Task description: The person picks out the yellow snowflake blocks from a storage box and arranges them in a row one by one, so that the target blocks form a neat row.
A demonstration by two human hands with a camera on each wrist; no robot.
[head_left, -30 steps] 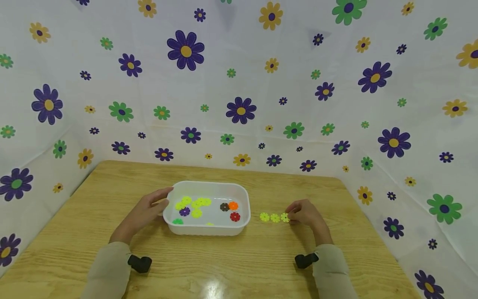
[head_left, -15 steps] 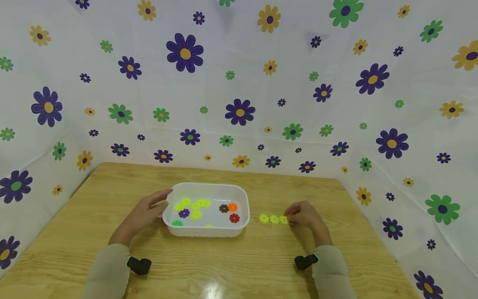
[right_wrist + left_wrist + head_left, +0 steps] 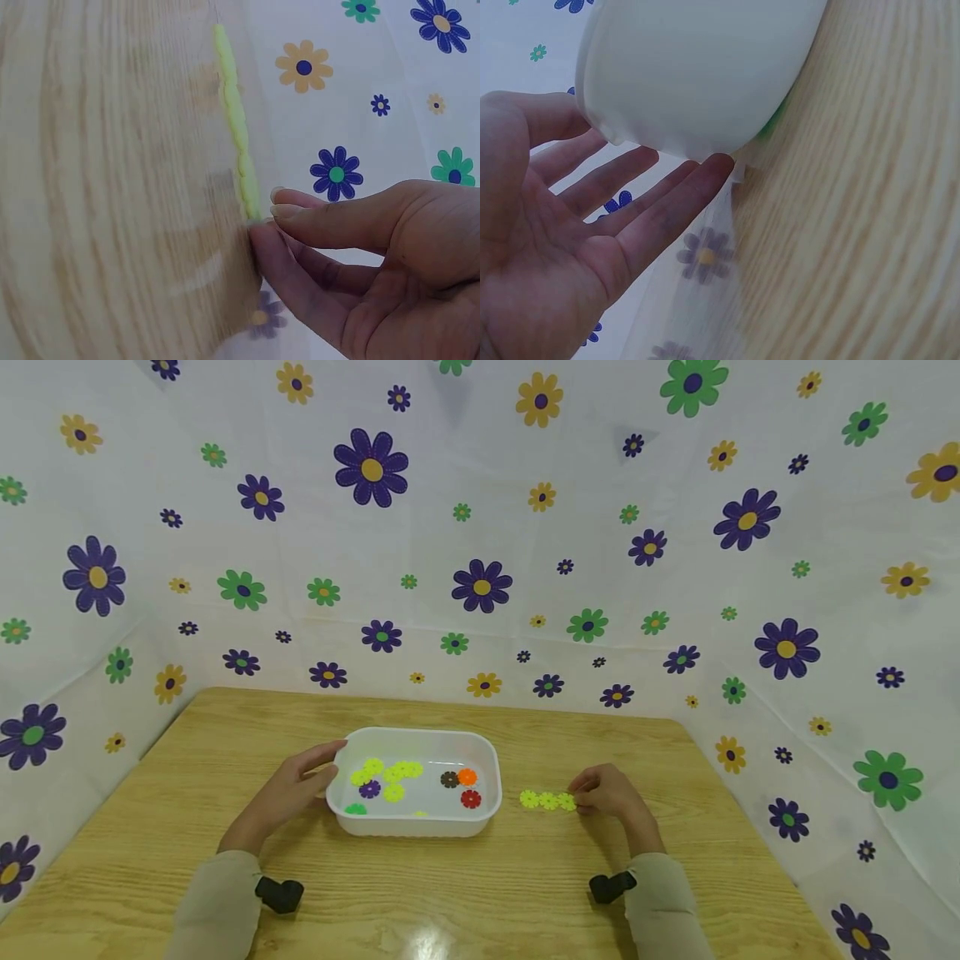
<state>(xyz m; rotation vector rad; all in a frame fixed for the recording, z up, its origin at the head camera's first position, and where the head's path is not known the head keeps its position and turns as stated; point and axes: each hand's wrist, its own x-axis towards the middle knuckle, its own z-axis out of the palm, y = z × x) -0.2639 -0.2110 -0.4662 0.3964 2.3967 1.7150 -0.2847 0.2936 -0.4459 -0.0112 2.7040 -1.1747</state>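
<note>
Three yellow-green snowflake building discs (image 3: 548, 801), flat and notched, lie in a touching row on the table, right of the white plastic tub (image 3: 416, 825). My right hand (image 3: 611, 792) pinches the row's right-hand disc at its outer edge with thumb and fingertips. Seen edge-on in the right wrist view, the discs (image 3: 236, 124) form a thin strip ending at my fingertips. My left hand (image 3: 294, 783) rests against the tub's left end, its fingers loosely extended along the outer wall. In the left wrist view the fingertips (image 3: 716, 166) are right at the tub's wall (image 3: 697, 75).
Inside the tub are several yellow-green discs (image 3: 393, 792) plus a purple disc (image 3: 370, 789), a green disc (image 3: 356, 809), a brown disc (image 3: 449, 779), an orange disc (image 3: 467, 777) and a red disc (image 3: 471, 798). A flower-printed cloth (image 3: 420, 535) surrounds the wooden table (image 3: 450, 893).
My right hand has moved slightly left with the right-hand disc, and the gaps in the row have closed. My left hand stays against the tub.
</note>
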